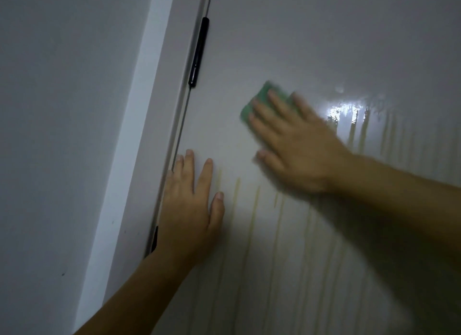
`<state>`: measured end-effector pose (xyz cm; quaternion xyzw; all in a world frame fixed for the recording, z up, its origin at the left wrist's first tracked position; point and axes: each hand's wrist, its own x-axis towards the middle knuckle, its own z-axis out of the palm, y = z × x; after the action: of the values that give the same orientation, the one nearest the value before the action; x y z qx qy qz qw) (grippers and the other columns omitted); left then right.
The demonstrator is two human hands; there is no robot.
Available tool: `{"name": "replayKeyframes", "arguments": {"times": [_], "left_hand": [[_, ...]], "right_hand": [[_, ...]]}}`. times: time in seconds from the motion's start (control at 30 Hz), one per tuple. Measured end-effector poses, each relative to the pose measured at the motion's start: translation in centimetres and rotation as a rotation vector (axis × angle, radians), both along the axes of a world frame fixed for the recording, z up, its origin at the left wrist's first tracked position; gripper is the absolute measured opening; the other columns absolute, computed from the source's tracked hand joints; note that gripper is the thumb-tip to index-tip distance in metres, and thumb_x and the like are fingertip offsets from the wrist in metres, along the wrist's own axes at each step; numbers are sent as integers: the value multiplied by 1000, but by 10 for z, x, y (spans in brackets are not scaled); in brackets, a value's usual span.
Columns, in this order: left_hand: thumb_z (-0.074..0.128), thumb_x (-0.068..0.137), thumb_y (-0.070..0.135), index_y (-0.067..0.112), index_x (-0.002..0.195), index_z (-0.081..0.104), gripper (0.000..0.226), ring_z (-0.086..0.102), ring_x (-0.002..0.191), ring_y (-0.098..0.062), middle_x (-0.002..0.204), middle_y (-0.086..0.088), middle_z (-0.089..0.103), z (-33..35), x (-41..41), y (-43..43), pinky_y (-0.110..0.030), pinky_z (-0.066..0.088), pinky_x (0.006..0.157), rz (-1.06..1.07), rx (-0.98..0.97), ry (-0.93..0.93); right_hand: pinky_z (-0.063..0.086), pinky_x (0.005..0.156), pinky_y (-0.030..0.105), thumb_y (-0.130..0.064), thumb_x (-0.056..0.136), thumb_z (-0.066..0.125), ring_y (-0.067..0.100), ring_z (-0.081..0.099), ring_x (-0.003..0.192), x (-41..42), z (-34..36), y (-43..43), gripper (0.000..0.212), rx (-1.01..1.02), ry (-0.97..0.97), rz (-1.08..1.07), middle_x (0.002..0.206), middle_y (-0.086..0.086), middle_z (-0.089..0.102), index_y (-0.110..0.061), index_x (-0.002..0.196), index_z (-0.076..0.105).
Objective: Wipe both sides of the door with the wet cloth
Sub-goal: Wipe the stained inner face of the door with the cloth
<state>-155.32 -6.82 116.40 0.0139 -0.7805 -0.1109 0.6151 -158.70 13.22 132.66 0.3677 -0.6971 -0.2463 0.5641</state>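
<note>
Right hand [291, 145] flat, fingers spread, pressing green cloth [259, 102] on door [324, 48], right of black hinge [198, 53]. Left hand [189, 205] flat, holding nothing, braced below hinge. Yellowish drip streaks [252, 225] below cloth.

Nothing here can be read from where I stand: no lettering, label, brand or number shows on the door [324, 35], the green cloth [258, 92] or the black hinge [199, 53].
</note>
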Motion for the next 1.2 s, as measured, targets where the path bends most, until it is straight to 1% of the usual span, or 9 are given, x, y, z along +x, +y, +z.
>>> {"name": "replayKeyframes", "arguments": {"times": [0.13, 0.3, 0.37, 0.47, 0.57, 0.77, 1.0, 1.13, 1.2], "left_hand": [[31, 102, 40, 13, 160, 24, 65, 6, 158, -29, 169, -15, 10, 5, -8, 7, -47, 11, 126, -70, -115, 6], [33, 101, 39, 12, 157, 31, 62, 14, 156, -34, 167, -18, 19, 8, -10, 13, -55, 16, 125, -54, -109, 22], [34, 100, 38, 9, 155, 35, 63, 18, 154, -38, 165, -22, 23, 12, -9, 22, -58, 18, 124, -47, -74, 50], [33, 101, 39, 10, 157, 30, 64, 14, 156, -37, 166, -21, 19, 22, -7, 43, -54, 13, 126, -80, -109, 63], [31, 102, 40, 12, 159, 23, 65, 8, 157, -32, 168, -16, 14, 27, -8, 58, -51, 10, 127, -144, -211, 27], [33, 101, 37, 8, 156, 35, 63, 16, 156, -34, 166, -18, 21, 29, -12, 67, -53, 16, 126, -129, -198, 40], [35, 100, 38, 4, 154, 38, 64, 20, 154, -37, 164, -23, 25, 28, -16, 72, -57, 20, 124, -97, -190, 75], [35, 99, 38, 3, 153, 39, 65, 19, 154, -39, 164, -24, 24, 32, -16, 81, -53, 15, 125, -95, -176, 92], [35, 99, 38, 4, 154, 37, 65, 17, 155, -37, 165, -23, 21, 32, -17, 85, -54, 14, 126, -107, -183, 100]], "right_hand": [[1, 128, 50, -52, 106, 18, 27, 1, 158, 0, -35, 17, 67, 264, -39, 2, 170, 5, 10, -19, 163, 13], [-5, 127, 48, -54, 103, 13, 27, -3, 158, -5, 37, 43, 71, -154, -25, -39, 172, 6, 4, -19, 164, 7], [-2, 127, 51, -55, 102, 14, 30, -1, 158, -3, 23, 43, 73, -192, -10, -32, 171, 9, 7, -17, 164, 9], [3, 127, 53, -55, 104, 19, 30, 0, 158, -4, -32, 47, 71, 52, -11, -17, 170, 8, 9, -17, 164, 13], [1, 128, 50, -53, 106, 18, 26, -1, 158, -4, -23, 67, 67, 170, -14, -40, 170, 4, 8, -20, 164, 12], [-4, 127, 50, -53, 103, 17, 27, -4, 158, -7, 31, 87, 71, -193, -15, -67, 172, 6, 2, -18, 164, 6], [1, 128, 51, -53, 108, 18, 24, -4, 158, -8, -31, 104, 66, 147, -26, -62, 171, 3, 5, -20, 164, 8], [-5, 127, 48, -52, 105, 17, 25, -6, 158, -6, 18, 108, 68, -238, -49, -80, 172, 4, 1, -20, 164, 5], [-5, 127, 51, -54, 105, 17, 26, -9, 158, -5, 1, 100, 71, -289, -34, -75, 172, 6, -1, -18, 164, 3]]}}
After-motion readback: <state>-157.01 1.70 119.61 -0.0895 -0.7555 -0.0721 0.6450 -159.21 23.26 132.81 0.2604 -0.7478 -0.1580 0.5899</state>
